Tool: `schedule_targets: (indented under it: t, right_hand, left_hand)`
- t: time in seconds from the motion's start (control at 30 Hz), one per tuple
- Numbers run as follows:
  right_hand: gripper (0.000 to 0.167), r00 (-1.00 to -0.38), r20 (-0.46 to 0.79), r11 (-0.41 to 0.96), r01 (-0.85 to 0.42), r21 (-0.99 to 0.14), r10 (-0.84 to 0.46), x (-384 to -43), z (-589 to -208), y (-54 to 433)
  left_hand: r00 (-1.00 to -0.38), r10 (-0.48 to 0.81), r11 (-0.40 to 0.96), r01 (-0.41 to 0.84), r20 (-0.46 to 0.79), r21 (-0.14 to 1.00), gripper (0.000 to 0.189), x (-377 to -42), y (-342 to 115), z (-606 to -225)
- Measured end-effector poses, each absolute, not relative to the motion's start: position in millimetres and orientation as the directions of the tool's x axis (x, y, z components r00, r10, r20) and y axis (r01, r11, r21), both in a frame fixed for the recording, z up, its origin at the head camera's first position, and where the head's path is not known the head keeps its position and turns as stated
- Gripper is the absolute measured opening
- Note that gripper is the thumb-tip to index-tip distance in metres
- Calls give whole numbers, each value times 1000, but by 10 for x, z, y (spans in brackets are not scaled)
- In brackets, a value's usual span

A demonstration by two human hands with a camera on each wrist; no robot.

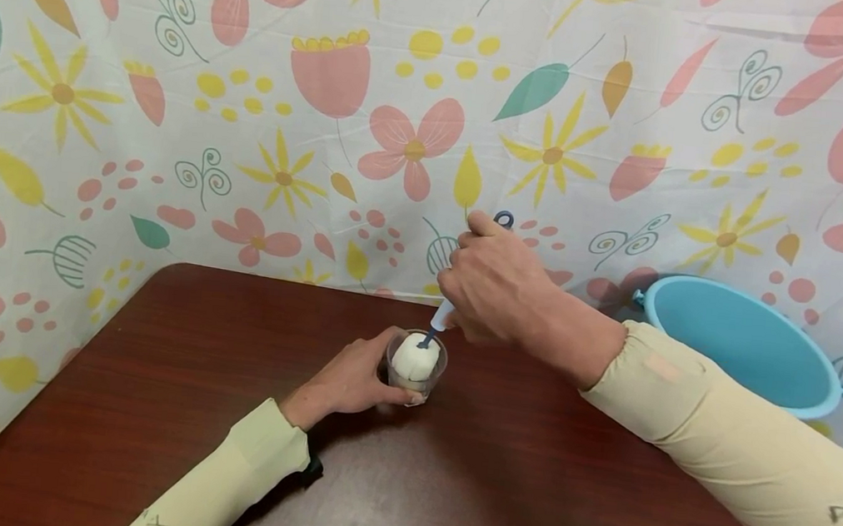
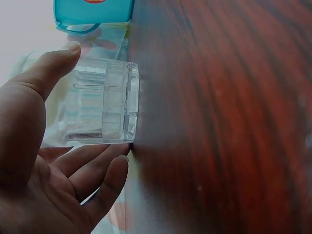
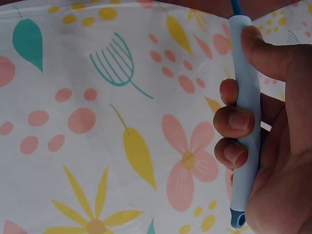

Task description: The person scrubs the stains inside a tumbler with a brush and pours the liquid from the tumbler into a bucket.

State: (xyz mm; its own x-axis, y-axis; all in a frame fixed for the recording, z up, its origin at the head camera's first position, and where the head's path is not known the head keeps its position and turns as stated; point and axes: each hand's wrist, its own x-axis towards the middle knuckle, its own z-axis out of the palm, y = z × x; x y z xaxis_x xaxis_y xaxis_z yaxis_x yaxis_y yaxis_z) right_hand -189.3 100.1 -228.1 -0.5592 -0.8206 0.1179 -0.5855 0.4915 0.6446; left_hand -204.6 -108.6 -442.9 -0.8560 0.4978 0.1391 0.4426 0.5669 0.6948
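A clear cup (image 1: 441,367) stands on the dark wooden table (image 1: 522,489), and in the left wrist view its thick transparent base (image 2: 119,102) meets the tabletop. My left hand (image 1: 355,377) holds the cup from the left side, thumb on the near side and fingers round the far side. In my right hand (image 1: 495,284) is a sponge brush, its pale blue handle (image 3: 246,73) gripped with thumb and curled fingers. The handle slants down to a dark blue stem (image 1: 427,337). Inside the cup sits the brush's rounded white sponge head (image 1: 415,358).
A blue bucket (image 1: 738,341) is at the right, beyond my right forearm. Behind the table hangs a white cloth (image 1: 424,63) printed with flowers and leaves. The table's back edge runs close behind the cup.
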Motion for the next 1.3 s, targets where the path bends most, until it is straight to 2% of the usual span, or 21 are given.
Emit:
schedule_targets:
  t: [0.7, 0.83, 1.1, 1.3]
  right_hand:
    - [56, -578, 164, 535, -560, 632, -799, -1960, -2324, 965]
    - [57, -589, 185, 556, -546, 627, -787, -1989, -2343, 987]
    - [57, -566, 204, 547, -542, 638, -798, -2023, -2361, 982]
    - [56, -586, 193, 547, -520, 656, -787, -2046, -2387, 984]
  left_hand:
    - [-864, 486, 564, 426, 133, 707, 91, -2023, -1080, -4423]
    - [-867, 482, 572, 422, 129, 703, 88, -2023, -1082, -4421]
    - [-869, 476, 584, 426, 134, 691, 86, -2022, -1078, -4413]
    - [-872, 470, 595, 425, 133, 682, 85, -2020, -1076, -4420]
